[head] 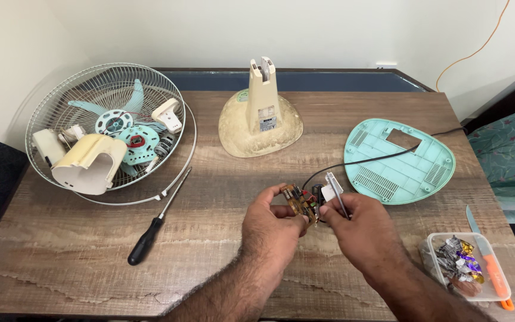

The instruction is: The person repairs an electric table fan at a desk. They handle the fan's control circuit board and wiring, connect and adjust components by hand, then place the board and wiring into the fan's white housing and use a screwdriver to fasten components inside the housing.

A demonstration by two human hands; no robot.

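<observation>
My left hand [272, 223] pinches a small brown circuit board [300, 203] at table centre. A thin metal tool [340, 201] is gripped in my right hand [359, 223], its tip at a white plastic piece [331, 189] attached to the board. A black cable [365, 160] runs from the board across the teal fan base cover [400, 164] and off to the right. A cream fan stand [261, 116] stands behind my hands.
A wire fan guard [105, 128] at the left holds teal blades, a cream motor cover and small parts. A black-handled screwdriver [156, 223] lies beside it. A clear container [469, 265] of wrappers with an orange-handled knife [487, 259] sits at the right front.
</observation>
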